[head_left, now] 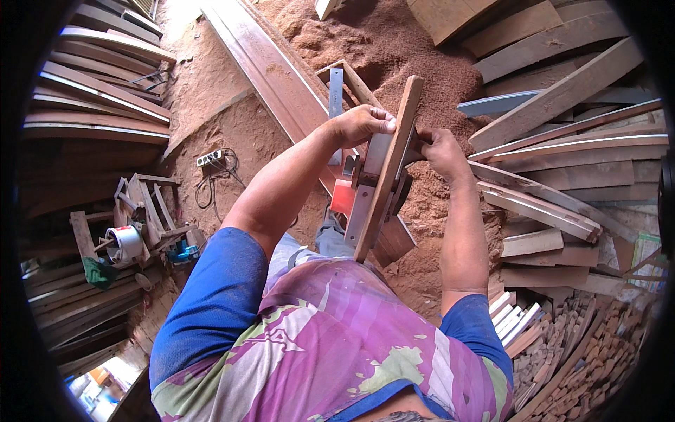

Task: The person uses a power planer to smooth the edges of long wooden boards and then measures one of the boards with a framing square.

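My left hand [364, 125] grips the upper part of a narrow wooden bar [385, 186] that stands at a slant over a planer-like machine with an orange body [342, 197] and metal plates [360, 214]. My right hand [437, 153] is on the right of the bar, fingers curled round something dark, partly hidden behind it. A flat metal straightedge [336, 91] lies just above my left hand, over a long brown board [260, 63] that runs up to the top left.
Stacked planks [555, 105] line the right, with small offcuts [576, 359] below. More boards [98, 105] are at the left. A power strip with cables [209, 157] sits on the dusty floor [204, 119], near a wooden frame with a white bucket [125, 245]. Sawdust [394, 49] is heaped ahead.
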Available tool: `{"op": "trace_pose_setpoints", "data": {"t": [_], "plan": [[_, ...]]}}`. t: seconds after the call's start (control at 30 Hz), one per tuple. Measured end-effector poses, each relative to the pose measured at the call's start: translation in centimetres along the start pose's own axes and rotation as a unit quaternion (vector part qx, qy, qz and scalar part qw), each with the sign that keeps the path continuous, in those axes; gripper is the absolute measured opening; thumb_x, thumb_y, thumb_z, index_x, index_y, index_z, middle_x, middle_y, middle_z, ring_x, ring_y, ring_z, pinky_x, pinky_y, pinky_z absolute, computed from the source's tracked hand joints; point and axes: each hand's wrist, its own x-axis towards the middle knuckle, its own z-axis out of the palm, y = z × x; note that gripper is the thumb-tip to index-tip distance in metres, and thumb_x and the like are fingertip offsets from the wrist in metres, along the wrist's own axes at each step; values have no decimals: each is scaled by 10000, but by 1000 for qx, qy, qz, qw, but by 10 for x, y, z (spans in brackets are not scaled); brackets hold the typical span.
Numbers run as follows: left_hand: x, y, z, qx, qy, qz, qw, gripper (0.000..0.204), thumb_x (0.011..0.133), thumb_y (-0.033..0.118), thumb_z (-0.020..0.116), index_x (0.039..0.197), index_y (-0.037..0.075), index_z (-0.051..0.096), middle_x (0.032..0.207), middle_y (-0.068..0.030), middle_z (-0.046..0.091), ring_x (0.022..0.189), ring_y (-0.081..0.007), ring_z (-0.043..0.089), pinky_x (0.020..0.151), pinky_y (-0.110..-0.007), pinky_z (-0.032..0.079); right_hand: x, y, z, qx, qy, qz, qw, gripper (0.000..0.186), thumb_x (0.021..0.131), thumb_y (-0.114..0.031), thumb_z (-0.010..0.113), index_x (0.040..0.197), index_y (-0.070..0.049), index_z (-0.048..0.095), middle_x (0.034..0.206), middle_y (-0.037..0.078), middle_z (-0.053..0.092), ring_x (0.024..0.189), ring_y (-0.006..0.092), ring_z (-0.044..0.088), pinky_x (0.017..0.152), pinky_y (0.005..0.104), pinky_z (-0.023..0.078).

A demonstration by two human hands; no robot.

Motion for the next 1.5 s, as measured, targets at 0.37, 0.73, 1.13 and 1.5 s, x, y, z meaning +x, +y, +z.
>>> {"op": "trace_pose_setpoints", "data": {"t": [0.37, 0.73, 1.13, 1.5], "plan": [[2, -2, -3, 4, -8, 0, 1000, 239, 789, 179, 750, 945, 50, 623, 865, -1, 633, 790, -111, 602, 774, -270, 472, 4, 9, -4, -64, 11, 4, 998, 316, 761, -18, 562, 1063, 33, 645, 1003, 147, 686, 919, 202, 638, 856, 324, 479], [-68, -63, -39, 128, 575, 182, 787, 368, 846, 398, 678, 750, 56, 584, 687, 4, 514, 633, -97, 457, 588, -270, 409, -13, -13, -2, -187, 29, 37, 981, 401, 722, -133, 629, 1108, -24, 628, 1064, 177, 659, 992, 276, 631, 900, 357, 468], [-133, -145, -57, -186, 478, -52, 857, 309, 881, 492, 597, 893, 187, 545, 709, 82, 486, 610, -74, 448, 578, -260, 354, -49, -31, 22, -559, 37, -49, 827, 976, 611, -169, 794, 1395, 17, 243, 1306, 214, 408, 1230, 346, 410, 1044, 409, 360], [-126, -128, -89, -122, 587, 147, 787, 157, 943, 274, 564, 918, 120, 550, 818, 2, 581, 694, -110, 561, 578, -279, 464, -49, -22, 25, -553, 66, -14, 831, 1012, 611, -145, 772, 1422, 13, 188, 1258, 212, 414, 1192, 353, 422, 1006, 425, 407]]}}
